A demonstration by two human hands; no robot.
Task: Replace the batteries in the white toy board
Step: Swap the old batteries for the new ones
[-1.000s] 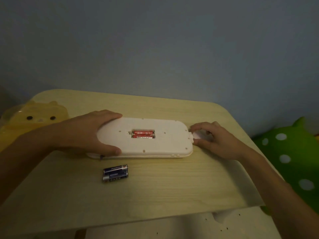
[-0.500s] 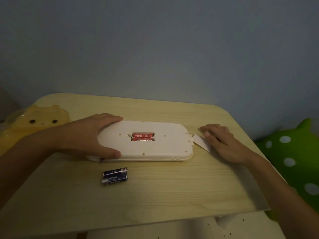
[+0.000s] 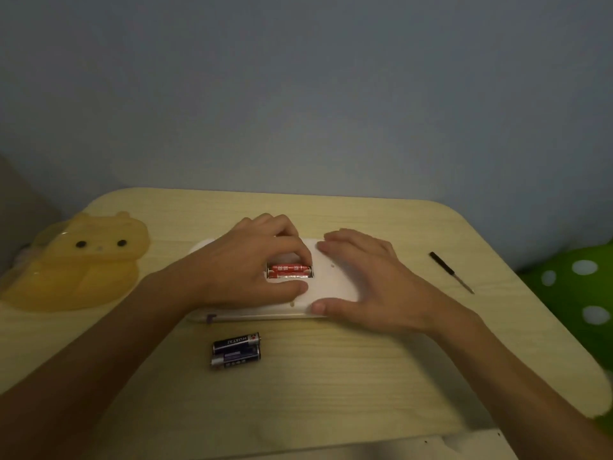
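Note:
The white toy board [image 3: 335, 287] lies back side up in the middle of the wooden table [image 3: 331, 386]. Its battery compartment is uncovered, with two red batteries [image 3: 289, 271] lying in it. My left hand [image 3: 245, 263] arches over the compartment, thumb on the board just below it and fingertips curled at the batteries' top and right end. My right hand [image 3: 368, 280] lies spread on the board's right part, thumb against its front edge. Two dark blue batteries [image 3: 236, 350] lie side by side on the table in front of the board.
A small black-handled screwdriver [image 3: 449, 272] lies on the table to the right. A yellow translucent bear-shaped case [image 3: 76, 263] sits at the left edge. A green object with white dots [image 3: 577, 287] stands beyond the table's right side. A thin stylus [image 3: 252, 317] lies along the board's front edge.
My left hand moved from the board's left end to over the battery compartment. My right hand left the table and settled on the board's right part. The screwdriver has come into view.

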